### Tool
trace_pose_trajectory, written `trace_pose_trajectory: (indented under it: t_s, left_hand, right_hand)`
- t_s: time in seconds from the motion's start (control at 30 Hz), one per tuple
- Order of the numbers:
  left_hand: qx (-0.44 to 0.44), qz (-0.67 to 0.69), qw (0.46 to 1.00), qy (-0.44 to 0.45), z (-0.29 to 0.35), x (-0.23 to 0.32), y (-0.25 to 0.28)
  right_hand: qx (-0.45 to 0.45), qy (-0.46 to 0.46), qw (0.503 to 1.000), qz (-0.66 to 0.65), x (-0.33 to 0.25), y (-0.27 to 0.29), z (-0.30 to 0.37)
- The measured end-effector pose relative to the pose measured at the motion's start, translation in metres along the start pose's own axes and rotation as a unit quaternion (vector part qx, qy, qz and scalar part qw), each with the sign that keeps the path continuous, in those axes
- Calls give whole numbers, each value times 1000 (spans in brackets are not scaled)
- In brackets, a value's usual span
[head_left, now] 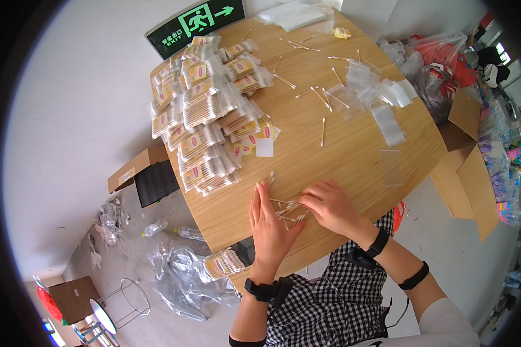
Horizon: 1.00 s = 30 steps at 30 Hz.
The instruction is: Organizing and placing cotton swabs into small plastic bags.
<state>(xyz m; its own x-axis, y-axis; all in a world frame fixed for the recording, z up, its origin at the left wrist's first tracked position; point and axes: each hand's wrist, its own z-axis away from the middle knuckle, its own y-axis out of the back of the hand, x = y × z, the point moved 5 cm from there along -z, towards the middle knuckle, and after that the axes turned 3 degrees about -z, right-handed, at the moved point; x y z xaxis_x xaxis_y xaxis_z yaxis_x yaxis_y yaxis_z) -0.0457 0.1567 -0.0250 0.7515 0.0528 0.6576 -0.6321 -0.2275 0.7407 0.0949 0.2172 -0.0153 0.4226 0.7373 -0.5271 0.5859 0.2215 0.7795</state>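
Between my hands, near the front edge of the wooden table, lies a small loose bunch of cotton swabs (285, 209). My left hand (267, 222) rests on its edge beside them, fingers stretched out together and thumb apart. From the other side my right hand (329, 207) bends its fingers in and pinches at swabs; its fingertips are partly hidden. A large heap of clear bags packed with swabs (202, 107) rises at the left of the table. Yellow-and-white cards (250, 141) and a blank white square (264, 147) lie at its foot.
Single swabs (322, 132) are scattered over the table (295, 165). Empty clear bags (389, 124) lie at the right, more plastic sleeves (295, 14) at the far edge. A packed swab bag (223, 264) sits at the near left corner. Open cardboard boxes (466, 168) stand beside the table.
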Motion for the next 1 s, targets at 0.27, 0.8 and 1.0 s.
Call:
trace_pose_trajectory:
  t_s: [0.27,0.8,1.0]
  left_hand:
    - [-80,14,993,-83,0,3,2]
    - [-58,-66,996,-28,33,-3,36]
    - [-9,-91,996,14,41,1,46]
  right_hand:
    - [-27,-13,999,-41,-1,-3,1]
    - [-50,-11,997,-62,2,5,1]
    - [-47,-20,997,-54,9,-1,6]
